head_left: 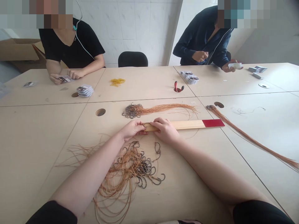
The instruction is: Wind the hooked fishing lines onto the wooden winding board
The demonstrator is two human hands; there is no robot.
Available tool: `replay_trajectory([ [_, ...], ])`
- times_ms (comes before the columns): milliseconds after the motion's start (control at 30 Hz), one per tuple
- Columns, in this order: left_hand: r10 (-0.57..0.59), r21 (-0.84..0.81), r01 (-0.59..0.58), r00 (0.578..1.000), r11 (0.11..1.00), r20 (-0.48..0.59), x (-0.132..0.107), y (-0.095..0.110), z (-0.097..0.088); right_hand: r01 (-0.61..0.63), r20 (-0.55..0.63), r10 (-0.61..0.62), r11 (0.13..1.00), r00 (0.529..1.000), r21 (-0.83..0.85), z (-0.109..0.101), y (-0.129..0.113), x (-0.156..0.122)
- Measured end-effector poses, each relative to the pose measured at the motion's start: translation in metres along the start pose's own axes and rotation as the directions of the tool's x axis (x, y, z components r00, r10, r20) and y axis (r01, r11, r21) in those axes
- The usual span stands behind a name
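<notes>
A long wooden stick (pixel 187 124) with a red right end (pixel 213 123) lies flat across the table in front of me. My left hand (pixel 132 129) is closed in a pinch at the stick's left tip. My right hand (pixel 164 129) rests curled over the stick just beside it. What the fingers pinch is too small to name. A tangled heap of large dark fish hooks on orange line (pixel 130 166) lies under my forearms. A neater bundle of hooks with orange line (pixel 149 109) lies just beyond the stick.
Another long orange line bundle (pixel 252 140) runs to the right edge. Two people sit opposite with small card stacks (pixel 85 90) (pixel 189 77). Yellow rubber bands (pixel 117 81), a red tool (pixel 177 87), round cable holes (pixel 100 112) and a black chair (pixel 132 59) are farther back.
</notes>
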State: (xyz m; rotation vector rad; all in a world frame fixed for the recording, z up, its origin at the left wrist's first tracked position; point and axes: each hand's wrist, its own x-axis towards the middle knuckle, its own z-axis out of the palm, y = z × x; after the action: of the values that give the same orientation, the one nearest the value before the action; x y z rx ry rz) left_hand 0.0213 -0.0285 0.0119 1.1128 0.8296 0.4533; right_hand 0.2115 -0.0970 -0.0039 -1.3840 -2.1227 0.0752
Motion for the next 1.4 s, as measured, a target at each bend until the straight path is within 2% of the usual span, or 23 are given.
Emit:
replay_trajectory([
  [467,-0.016,0.012,0.016,1.0,1.0,0.001,0.0009,-0.0018,-0.0021,0.007,-0.017,-0.007,1.0,1.0,0.003,0.0013,0.0012,0.0002],
  [1000,-0.032,-0.012,0.032,0.999,0.999,0.013,-0.0002,0.0007,-0.001,0.057,0.07,-0.045,0.983,0.997,-0.175,-0.0026,-0.0038,0.0023],
  [1400,-0.042,0.005,0.042,0.999,0.999,0.021,-0.0003,0.0008,-0.0015,0.067,0.063,-0.056,0.981,0.996,-0.184,-0.0016,-0.0022,0.002],
])
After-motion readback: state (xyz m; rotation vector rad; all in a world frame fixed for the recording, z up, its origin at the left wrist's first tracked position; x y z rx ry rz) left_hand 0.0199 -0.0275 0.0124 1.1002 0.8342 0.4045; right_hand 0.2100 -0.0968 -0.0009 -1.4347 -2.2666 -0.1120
